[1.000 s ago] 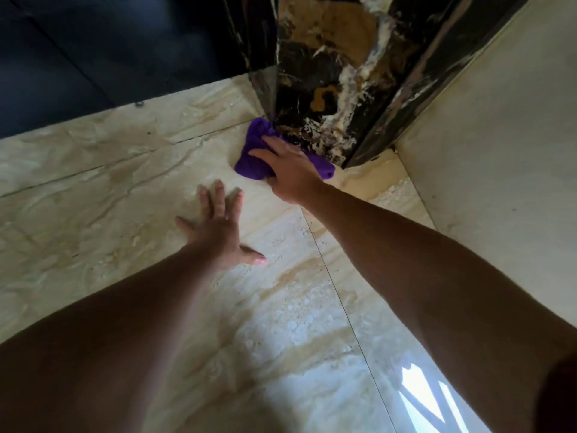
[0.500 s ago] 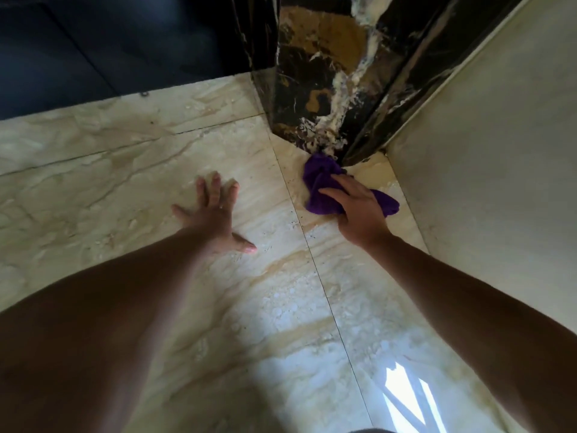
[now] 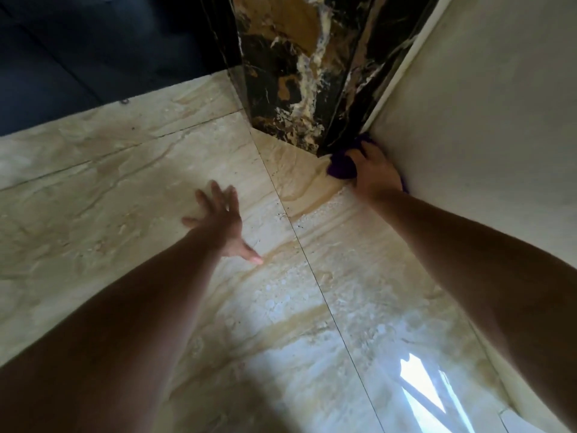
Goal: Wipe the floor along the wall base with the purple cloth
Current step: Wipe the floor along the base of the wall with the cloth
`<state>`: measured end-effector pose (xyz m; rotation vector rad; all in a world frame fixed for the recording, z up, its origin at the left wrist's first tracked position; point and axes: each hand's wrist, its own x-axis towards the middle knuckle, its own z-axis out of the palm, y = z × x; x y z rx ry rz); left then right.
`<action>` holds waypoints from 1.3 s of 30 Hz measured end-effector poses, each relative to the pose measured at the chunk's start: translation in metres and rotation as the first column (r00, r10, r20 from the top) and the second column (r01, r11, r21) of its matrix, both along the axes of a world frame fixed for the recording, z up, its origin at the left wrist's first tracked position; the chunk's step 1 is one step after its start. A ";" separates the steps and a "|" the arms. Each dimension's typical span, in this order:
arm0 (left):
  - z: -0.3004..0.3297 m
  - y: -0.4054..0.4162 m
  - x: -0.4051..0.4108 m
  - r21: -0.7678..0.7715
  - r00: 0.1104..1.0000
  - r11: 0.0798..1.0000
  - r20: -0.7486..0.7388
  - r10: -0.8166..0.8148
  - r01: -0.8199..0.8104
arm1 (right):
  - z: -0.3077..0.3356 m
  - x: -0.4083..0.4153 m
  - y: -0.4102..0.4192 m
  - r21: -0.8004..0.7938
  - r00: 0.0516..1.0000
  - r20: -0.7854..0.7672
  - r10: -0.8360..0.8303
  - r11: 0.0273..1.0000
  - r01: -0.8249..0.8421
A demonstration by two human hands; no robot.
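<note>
The purple cloth (image 3: 341, 165) is bunched on the beige marble floor (image 3: 125, 189), pushed into the corner where the dark marble column (image 3: 299, 73) meets the cream wall (image 3: 487, 120). My right hand (image 3: 376, 173) presses down on the cloth and covers most of it; a purple sliver shows at the wall base behind my wrist. My left hand (image 3: 220, 221) lies flat on the floor tile to the left, fingers spread, holding nothing.
A tile joint (image 3: 312, 264) runs between my two arms. A dark area (image 3: 78, 57) borders the floor at the top left. A bright window reflection (image 3: 424, 398) glares on the floor at the lower right, beside the wall base.
My right hand slid the cloth to the right along the column's base, from its left corner into the nook by the cream wall. My left hand stayed planted on the floor.
</note>
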<state>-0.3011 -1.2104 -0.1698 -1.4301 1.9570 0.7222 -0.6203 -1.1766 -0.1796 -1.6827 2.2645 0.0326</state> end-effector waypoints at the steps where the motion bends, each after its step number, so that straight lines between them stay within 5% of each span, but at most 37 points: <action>1: -0.002 0.001 0.003 0.002 1.000 1.000 0.014 -0.011 0.011 | 0.000 0.000 0.005 0.012 1.000 -0.015 0.003 1.000 -0.003; 13: -0.009 -0.001 0.011 -0.032 1.000 0.999 0.005 -0.008 0.008 | 0.007 0.011 0.118 -0.032 0.986 -0.147 -0.081 0.996 0.078; 22: -0.006 -0.014 0.013 -0.028 0.993 0.995 -0.076 0.094 -0.096 | 0.034 0.029 0.136 0.248 0.984 -0.168 -0.065 0.963 0.106; 25: 0.012 -0.027 0.000 -0.006 0.985 0.990 -0.097 0.140 -0.141 | 0.062 0.021 0.121 0.390 0.997 -0.018 -0.079 0.917 0.079; 29: 0.041 -0.014 -0.033 -0.038 0.915 0.984 -0.377 0.145 -0.171 | 0.111 0.011 0.100 0.340 0.991 0.083 -0.106 0.938 0.071; 32: 0.074 0.003 -0.068 0.197 0.793 0.961 -0.544 0.274 -0.197 | 0.152 0.010 0.090 0.232 0.967 0.248 -0.054 0.973 -0.005; 39: 0.156 0.020 -0.147 0.486 0.604 0.853 -0.626 0.493 -0.193 | 0.226 0.023 0.090 0.034 0.833 0.542 0.114 0.987 -0.157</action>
